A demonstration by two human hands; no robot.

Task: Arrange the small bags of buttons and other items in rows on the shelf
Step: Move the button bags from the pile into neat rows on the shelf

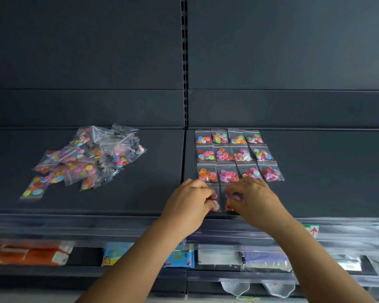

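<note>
Button bags (pixel 229 154) – neat rows right; loose pile (pixel 85 158) left on shelf (pixel 326 171).

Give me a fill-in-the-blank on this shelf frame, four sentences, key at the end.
1. The loose pile of clear plastic button bags lies to the ____ of the tidy grid.
2. Each finished row of the grid holds ____ bags.
3. The left hand and right hand work on the ____ row, nearest the shelf edge.
4. The dark shelf is ____ in colour.

Missing words: left; four; fourth; grey

Dim, even light; blurred lower edge, wide-angle bowing.
</note>
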